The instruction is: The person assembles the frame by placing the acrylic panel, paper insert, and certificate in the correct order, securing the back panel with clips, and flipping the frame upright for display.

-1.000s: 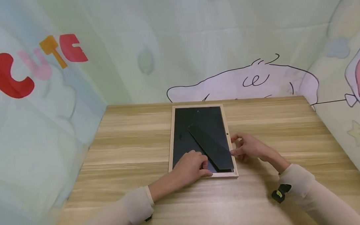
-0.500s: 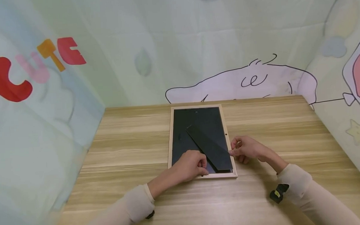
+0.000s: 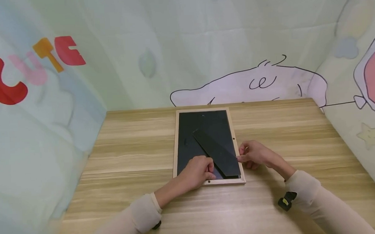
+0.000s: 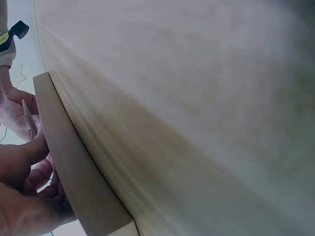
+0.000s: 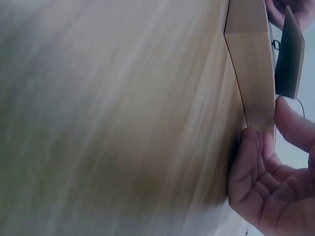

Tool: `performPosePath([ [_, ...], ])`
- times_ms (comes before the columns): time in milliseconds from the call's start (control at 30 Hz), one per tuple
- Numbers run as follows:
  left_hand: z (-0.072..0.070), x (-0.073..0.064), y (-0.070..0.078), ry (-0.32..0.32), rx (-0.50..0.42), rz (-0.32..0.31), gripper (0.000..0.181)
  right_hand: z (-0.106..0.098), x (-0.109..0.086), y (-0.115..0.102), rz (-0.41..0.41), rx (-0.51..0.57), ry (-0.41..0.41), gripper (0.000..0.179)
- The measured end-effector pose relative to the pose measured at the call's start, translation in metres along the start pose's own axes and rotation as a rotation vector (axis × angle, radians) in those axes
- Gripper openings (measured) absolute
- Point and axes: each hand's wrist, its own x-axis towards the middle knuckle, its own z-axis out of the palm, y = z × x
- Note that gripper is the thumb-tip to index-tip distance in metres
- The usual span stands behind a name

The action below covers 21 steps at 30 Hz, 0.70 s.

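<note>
A picture frame [image 3: 175, 145] with a light wooden border lies face down, its black backing [image 3: 191, 123] upward. A black easel stand [image 3: 218, 153] slants across the backing, its wide end raised. My left hand [image 3: 195, 171] rests over the lower border, fingers curled; the left wrist view hides its fingertips behind the frame's edge, so I cannot tell whether they pinch anything. At the right border, my right hand [image 3: 255, 155] pinches the frame, thumb on top and fingers against the outer side. In the right wrist view, that thumb [image 5: 293, 123] lies close to the stand's end.
The frame lies on a wood-grain table [image 3: 133, 150]. Printed cloth walls [image 3: 126, 57] with cartoon drawings rise behind it and at both sides. Dark holes [image 3: 233, 138] show in the frame's border. A black strap device [image 3: 286, 200] sits on the right wrist.
My left hand has shifted slightly left along the lower border, uncovering a dark hole there. The right hand stays at the right border. The head view has moved a little.
</note>
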Motion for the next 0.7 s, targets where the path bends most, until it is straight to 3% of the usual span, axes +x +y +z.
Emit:
performPosePath([
  [400, -0.001, 0.002, -0.001, -0.002, -0.008, -0.01, 0.026, 0.01, 0.002, -0.014, 0.109, 0.02, 0.051, 0.019],
  [567, -0.005, 0.002, -0.004, -0.027, -0.036, -0.022, 0.026, 0.014, 0.003, -0.014, 0.076, 0.018, 0.053, 0.017],
  [700, -0.011, 0.002, -0.006, -0.064, -0.109, -0.016, 0.025, 0.012, 0.0, -0.003, 0.034, 0.08, 0.022, 0.02],
])
